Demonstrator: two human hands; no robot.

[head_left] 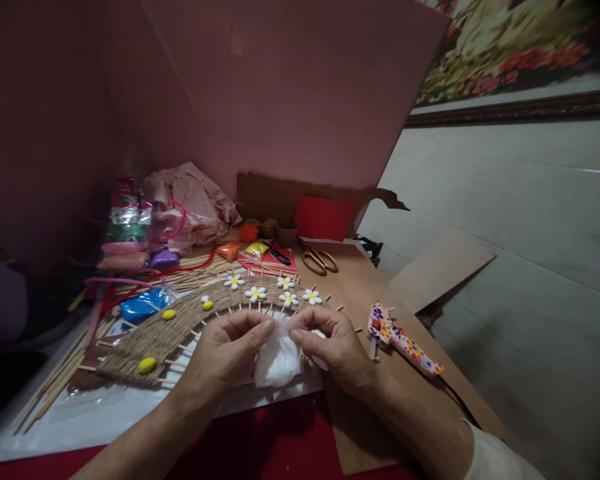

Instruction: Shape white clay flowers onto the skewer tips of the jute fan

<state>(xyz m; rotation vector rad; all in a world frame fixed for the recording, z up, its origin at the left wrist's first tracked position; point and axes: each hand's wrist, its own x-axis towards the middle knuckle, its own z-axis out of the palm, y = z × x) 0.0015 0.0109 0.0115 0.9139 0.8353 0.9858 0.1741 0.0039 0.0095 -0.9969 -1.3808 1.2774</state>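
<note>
Between both hands hangs a soft white bag (279, 360), thin and crinkled like plastic with white material inside. My left hand (235, 343) pinches its top edge from the left. Opposite it, my right hand (333, 347) pinches the same edge with thumb and forefinger; a bit of white shows under its fingers. Just behind the hands lies a curved woven twine piece (145, 333) with wooden sticks poking out along its edges. White daisies with yellow centres (255, 294) decorate its right half. Yellow ovals (147, 365) sit on its left half.
Gold-handled scissors (317, 259) lie on the brown board (353, 273). A flower-patterned glue gun (405, 340) rests at the right. Coloured clay packets (143, 303), wooden sticks (50, 393) and pink cloth (195, 203) crowd the left and back. A red card (323, 217) leans on cardboard.
</note>
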